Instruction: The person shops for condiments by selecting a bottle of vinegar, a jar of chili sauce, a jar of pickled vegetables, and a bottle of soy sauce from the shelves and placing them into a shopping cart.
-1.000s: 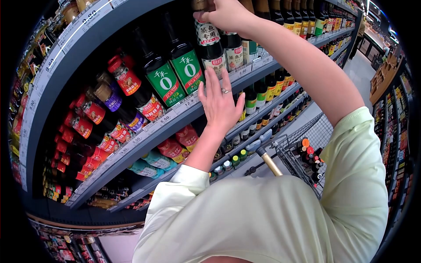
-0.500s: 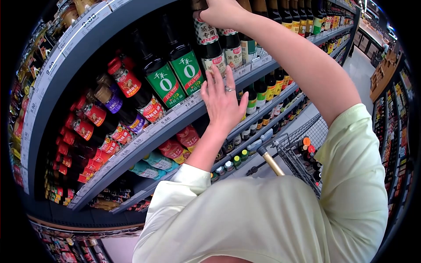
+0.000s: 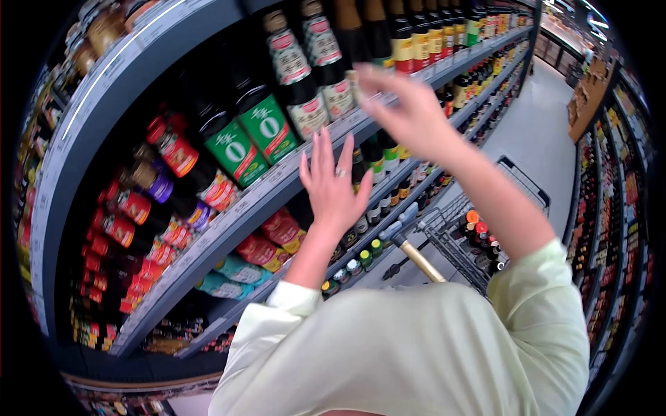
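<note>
My left hand is open, its fingers spread over the price strip on the shelf edge, fingertips near the base of a dark sauce bottle with a checked neck and pale label. A matching bottle stands to its right. My right hand hangs in front of the shelf, blurred by motion. Its thumb and fingers look apart, with nothing seen between them. Left of the checked bottles stand two dark soy sauce bottles with green labels marked 0.
Red-capped sauce bottles fill the shelf's left part. Red and yellow pouches lie on the shelf below. A wire shopping cart holding several bottles stands at lower right. Beyond it runs the aisle floor, with another shelf opposite.
My right hand has let go of the checked-neck bottle's top and come down and right, away from the shelf. My left hand stays at the shelf edge. The view has shifted slightly.
</note>
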Tool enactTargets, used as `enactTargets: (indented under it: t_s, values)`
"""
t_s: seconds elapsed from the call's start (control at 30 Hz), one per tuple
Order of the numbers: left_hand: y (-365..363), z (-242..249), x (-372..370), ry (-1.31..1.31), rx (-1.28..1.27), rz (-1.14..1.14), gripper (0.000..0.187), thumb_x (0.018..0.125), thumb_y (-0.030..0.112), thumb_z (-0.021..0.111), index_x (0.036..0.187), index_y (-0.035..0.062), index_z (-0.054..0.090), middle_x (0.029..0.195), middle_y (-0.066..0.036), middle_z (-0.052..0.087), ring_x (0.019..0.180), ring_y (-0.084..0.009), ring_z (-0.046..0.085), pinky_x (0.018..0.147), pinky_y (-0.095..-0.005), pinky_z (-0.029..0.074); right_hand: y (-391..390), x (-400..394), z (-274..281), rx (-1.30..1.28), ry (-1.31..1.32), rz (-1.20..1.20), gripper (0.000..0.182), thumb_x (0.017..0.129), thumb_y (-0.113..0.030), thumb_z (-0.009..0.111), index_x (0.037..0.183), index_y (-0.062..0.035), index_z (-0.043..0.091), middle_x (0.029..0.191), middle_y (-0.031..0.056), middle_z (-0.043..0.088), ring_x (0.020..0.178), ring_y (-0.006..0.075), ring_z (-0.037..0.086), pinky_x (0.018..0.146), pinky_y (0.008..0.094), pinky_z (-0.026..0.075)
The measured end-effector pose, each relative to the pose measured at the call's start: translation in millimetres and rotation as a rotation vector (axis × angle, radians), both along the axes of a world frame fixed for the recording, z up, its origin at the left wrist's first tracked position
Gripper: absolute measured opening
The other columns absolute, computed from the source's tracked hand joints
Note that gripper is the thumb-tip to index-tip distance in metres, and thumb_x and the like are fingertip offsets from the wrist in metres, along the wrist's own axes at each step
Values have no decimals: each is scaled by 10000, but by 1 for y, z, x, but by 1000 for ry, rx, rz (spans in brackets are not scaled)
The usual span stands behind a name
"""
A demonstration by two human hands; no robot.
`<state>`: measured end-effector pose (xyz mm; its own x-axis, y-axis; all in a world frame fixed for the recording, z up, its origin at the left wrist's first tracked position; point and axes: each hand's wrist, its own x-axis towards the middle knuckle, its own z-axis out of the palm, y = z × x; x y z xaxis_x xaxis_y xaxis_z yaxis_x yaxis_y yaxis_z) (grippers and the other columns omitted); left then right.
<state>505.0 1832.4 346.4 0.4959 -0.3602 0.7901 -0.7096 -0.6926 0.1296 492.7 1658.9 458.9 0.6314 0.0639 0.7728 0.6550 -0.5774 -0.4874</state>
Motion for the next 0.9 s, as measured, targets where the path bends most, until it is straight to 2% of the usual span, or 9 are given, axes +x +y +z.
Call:
enactTargets:
  t_s: [0.03,0.07,0.2,0.3,0.4,0.5,0.57,0.7,0.9]
  values:
    - [1,-8,-8,27,-40,-97,661,836,288,690,1426,102,458,1523,-245,313,1417,-388,299,1120,-542,202,-18,-26,-26,40,160,44,360,870,-129,684,1196,11,619,907,140,681,819,225,674,756,332,534]
    - [2,-18,-17,72,-34,-201,600,830,267,698,1374,98,512,1472,-217,394,1385,-374,353,1110,-534,238,-34,-57,-54,-16,212,6,305,907,-161,671,1171,-9,650,1049,123,697,940,157,665,798,292,536]
    - [-5,-71,-48,275,124,-512,362,820,238,717,1143,78,677,1254,-106,618,1264,-300,515,1082,-516,329,-91,-187,-158,214,767,-448,234,901,-113,666,1102,6,681,876,152,705,749,149,662,697,279,524]
    - [-21,-97,-58,418,162,-626,285,835,236,722,1070,77,709,1114,-70,690,1207,-265,567,1085,-493,345,-109,-290,-207,312,824,-892,226,906,-130,657,1075,18,686,892,179,704,715,200,674,674,303,523]
    - [-42,-102,-62,467,194,-682,272,846,244,711,1060,76,712,1086,-64,697,1190,-269,574,1085,-496,346,-100,-375,-226,158,695,-1152,281,875,-180,690,1083,9,676,933,174,691,843,313,672,732,341,527]
    - [-68,-105,-57,477,240,-745,299,865,281,688,1085,79,704,1102,-67,690,1193,-277,564,1096,-493,336,-77,-422,-199,135,855,-1141,430,769,-255,766,1111,-12,669,1023,170,677,1010,346,631,855,401,506]
    - [-78,-110,-56,467,445,-735,366,889,330,652,1163,88,672,1178,-75,660,1240,-282,522,1117,-487,309,-71,-447,-201,-401,912,-1020,562,669,-326,805,1121,-23,668,1087,161,662,1098,349,588,954,460,449]
    - [-91,-127,-55,526,822,-616,461,945,421,532,1274,107,607,1298,-79,599,1313,-283,453,1140,-490,265,-66,-475,-229,-314,1089,-1038,555,626,-303,801,1094,-32,679,1067,149,668,1103,356,572,993,482,402]
    - [-110,-110,-51,734,1093,-505,535,915,511,506,1316,167,592,1226,-118,640,1219,-274,541,1095,-478,315,-73,-476,-242,-223,1297,-1124,454,614,-168,714,1057,-72,698,974,118,673,976,317,602,852,429,456]
